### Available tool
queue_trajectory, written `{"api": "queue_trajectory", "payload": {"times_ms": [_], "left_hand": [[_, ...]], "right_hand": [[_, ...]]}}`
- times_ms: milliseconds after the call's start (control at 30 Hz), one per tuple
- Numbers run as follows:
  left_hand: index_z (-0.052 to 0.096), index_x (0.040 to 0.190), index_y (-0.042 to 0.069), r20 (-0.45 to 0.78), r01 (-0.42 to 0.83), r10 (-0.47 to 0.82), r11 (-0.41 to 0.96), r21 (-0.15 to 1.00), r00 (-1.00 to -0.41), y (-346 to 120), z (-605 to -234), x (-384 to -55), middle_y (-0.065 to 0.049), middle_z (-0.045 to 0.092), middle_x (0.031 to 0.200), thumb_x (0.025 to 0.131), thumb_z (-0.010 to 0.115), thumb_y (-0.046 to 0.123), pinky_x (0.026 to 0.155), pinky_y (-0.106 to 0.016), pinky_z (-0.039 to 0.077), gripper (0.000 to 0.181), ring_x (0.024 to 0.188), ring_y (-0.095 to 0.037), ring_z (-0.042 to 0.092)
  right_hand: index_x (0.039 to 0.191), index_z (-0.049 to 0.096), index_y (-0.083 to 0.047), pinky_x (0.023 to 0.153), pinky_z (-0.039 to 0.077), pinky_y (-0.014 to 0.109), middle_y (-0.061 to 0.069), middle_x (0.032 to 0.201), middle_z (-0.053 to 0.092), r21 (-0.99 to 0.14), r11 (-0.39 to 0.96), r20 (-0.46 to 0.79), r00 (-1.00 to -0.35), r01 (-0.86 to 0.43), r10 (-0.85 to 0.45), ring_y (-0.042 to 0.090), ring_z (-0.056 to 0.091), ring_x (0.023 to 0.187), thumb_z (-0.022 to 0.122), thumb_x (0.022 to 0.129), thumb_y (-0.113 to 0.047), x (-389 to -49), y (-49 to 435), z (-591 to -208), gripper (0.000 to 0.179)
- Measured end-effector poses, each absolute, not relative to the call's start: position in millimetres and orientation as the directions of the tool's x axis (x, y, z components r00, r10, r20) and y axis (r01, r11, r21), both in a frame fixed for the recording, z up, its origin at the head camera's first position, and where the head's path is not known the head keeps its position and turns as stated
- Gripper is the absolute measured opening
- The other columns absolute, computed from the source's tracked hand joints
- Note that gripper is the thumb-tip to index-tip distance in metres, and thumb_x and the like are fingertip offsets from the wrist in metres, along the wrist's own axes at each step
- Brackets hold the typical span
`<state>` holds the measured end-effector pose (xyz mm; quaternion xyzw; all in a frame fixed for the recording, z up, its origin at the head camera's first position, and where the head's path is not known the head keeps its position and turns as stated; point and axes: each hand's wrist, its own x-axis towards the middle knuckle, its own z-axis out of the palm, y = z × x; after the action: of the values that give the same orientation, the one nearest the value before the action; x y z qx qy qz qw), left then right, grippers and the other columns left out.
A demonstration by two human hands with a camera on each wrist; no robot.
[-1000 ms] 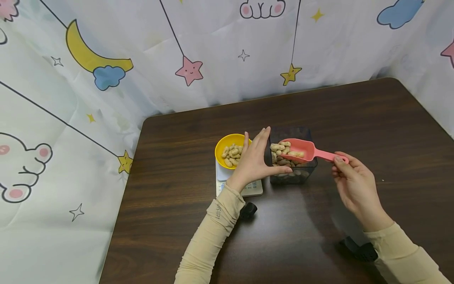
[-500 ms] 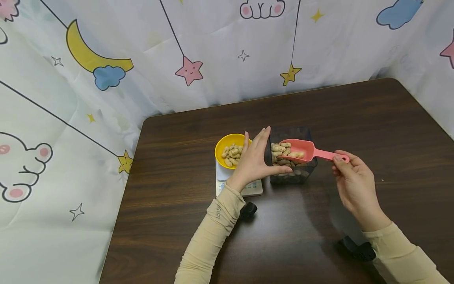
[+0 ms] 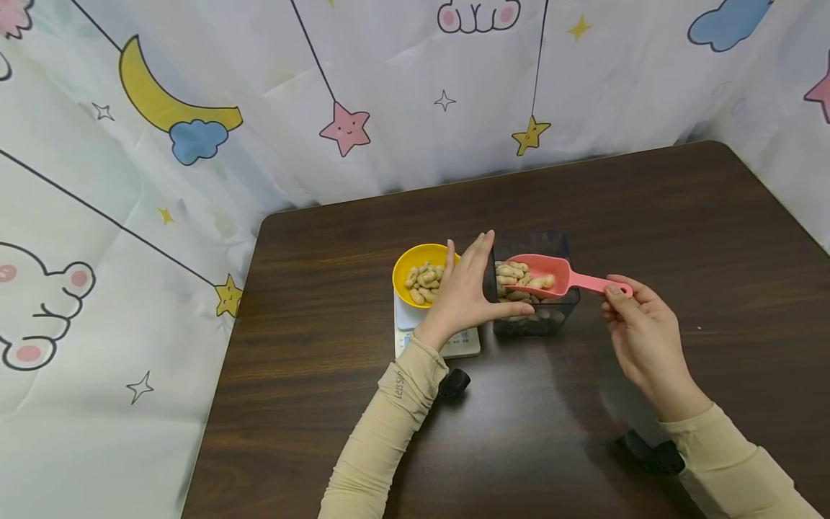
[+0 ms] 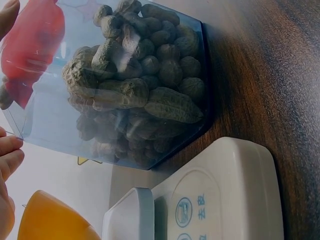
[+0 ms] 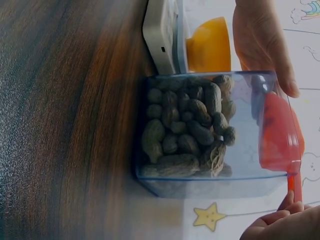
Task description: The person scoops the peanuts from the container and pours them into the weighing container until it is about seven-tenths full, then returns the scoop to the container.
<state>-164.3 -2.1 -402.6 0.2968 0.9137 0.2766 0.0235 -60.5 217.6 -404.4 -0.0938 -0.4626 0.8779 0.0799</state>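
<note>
A clear plastic box (image 5: 250, 120) partly filled with unshelled peanuts (image 5: 190, 130) stands on the table. My left hand (image 3: 463, 292) touches its left side at the rim, fingers straight, the thumb stretched along the near side. My right hand (image 3: 643, 339) pinches the handle end of a pink scoop (image 3: 563, 277) between thumb and fingers. The scoop's bowl lies at the box's mouth with several peanuts in it, above the heap in the right wrist view. Left of the box, a yellow bowl (image 3: 402, 277) with peanuts sits on a white scale (image 3: 463, 347), partly hidden by my left hand.
The dark wooden table (image 3: 311, 324) runs back to a white patterned cloth (image 3: 402, 65). Black wrist cameras show by the left wrist (image 3: 454, 386) and the right wrist (image 3: 651, 454). A tiny pale crumb (image 3: 699, 328) lies on the table at the right.
The right hand and the scoop have shifted slightly to the left over the box. My left hand, the box, the scale and the yellow bowl stay in place.
</note>
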Motion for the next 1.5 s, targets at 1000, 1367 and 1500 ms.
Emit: {"api": "queue_trajectory", "payload": {"times_ms": [1000,1367,1500], "left_hand": [[0.008,0.151,0.020,0.194,0.513,0.507,0.624,0.589,-0.840,-13.6,-394.0,-166.7,0.003,0.017,0.157,0.071,0.070,0.059,0.119,-0.045,-0.011,0.108,0.146,-0.010,0.014],[0.011,0.151,0.018,0.263,0.502,0.438,0.625,0.598,-0.860,-33.0,-388.8,-175.1,-0.002,0.022,0.156,0.071,0.072,0.056,0.119,-0.047,-0.009,0.107,0.145,-0.015,0.019],[0.012,0.151,0.018,0.274,0.476,0.396,0.627,0.617,-0.876,-47.8,-390.9,-177.5,-0.002,0.021,0.156,0.070,0.066,0.066,0.119,-0.046,-0.010,0.108,0.144,-0.017,0.021]], "right_hand": [[0.111,0.056,-0.002,0.069,0.049,0.017,0.004,0.096,0.048,-0.781,-0.618,-0.035,-0.981,-0.093,0.191,0.012,0.049,0.077,0.055,0.091,-0.004,-77.3,216.4,-378.0,0.020],[0.112,0.054,-0.001,0.068,0.049,0.016,0.004,0.095,0.049,-0.803,-0.582,0.037,-0.986,-0.127,0.165,0.010,0.051,0.074,0.057,0.090,-0.006,-97.5,199.1,-361.8,0.023],[0.112,0.052,-0.002,0.068,0.047,0.014,0.002,0.095,0.047,-0.847,-0.520,0.034,-0.988,-0.109,0.151,0.009,0.048,0.074,0.059,0.089,-0.010,-107.1,187.1,-361.6,0.026]]}}
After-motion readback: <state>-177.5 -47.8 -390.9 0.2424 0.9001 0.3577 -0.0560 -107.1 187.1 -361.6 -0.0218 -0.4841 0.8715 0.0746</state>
